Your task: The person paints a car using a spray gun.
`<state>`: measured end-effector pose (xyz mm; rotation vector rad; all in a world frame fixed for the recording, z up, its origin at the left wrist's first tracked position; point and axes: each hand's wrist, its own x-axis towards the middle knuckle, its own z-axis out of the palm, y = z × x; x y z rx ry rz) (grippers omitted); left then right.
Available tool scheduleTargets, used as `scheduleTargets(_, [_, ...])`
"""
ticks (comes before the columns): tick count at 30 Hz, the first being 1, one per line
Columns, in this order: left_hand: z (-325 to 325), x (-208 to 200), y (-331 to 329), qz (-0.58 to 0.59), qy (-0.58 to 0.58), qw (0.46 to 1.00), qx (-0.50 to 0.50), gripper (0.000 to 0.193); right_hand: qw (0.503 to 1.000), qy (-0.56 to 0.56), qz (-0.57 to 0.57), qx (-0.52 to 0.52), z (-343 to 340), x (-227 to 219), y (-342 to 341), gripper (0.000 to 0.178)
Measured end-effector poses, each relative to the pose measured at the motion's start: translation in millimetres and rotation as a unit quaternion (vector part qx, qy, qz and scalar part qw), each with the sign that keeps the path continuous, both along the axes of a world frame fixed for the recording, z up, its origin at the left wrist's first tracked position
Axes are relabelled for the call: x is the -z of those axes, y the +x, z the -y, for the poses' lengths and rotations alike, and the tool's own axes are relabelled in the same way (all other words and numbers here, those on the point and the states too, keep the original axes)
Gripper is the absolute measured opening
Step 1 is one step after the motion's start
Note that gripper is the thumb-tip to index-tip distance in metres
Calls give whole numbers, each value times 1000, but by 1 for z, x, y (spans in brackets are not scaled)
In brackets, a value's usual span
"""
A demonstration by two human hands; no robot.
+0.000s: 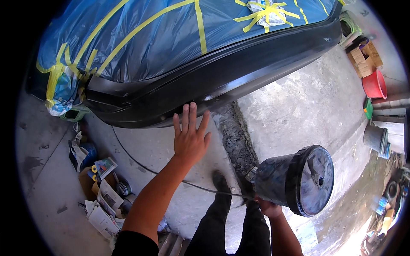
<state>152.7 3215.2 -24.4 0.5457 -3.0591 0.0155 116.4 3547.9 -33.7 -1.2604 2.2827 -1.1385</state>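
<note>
My left hand point(190, 141) reaches forward with its fingers spread and palm down. Its fingertips overlap the lower edge of a glossy black car bumper point(239, 77); whether they touch it or hover just short, I cannot tell. Low on the right, my right hand point(270, 208) is closed round a spray gun, mostly hidden under its large paint cup point(273, 181). The cup is grey and smeared, with a black-rimmed lid that has a small hole. A metal tip point(251, 174) shows at the cup's left. A dark hose point(149, 170) runs from the floor to my right hand.
Blue plastic sheeting point(153, 38) with yellow tape covers the car above the bumper. A rough trench point(239, 141) crosses the concrete floor. Papers and cans point(104, 196) lie at left. A cardboard box point(365, 57), a red bucket point(375, 83) and a grey bucket point(375, 138) stand at right.
</note>
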Motion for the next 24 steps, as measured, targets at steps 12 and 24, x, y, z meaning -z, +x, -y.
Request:
scheduleTargets(12, [3,5,-5,1,-14,1000,6,81,989,-38,126,69,16,-10,-1,12])
scheduleTargets(24, [9,4,-9,-6,-25,1000,4,81,933,-65,328,134,19,-11,6,15])
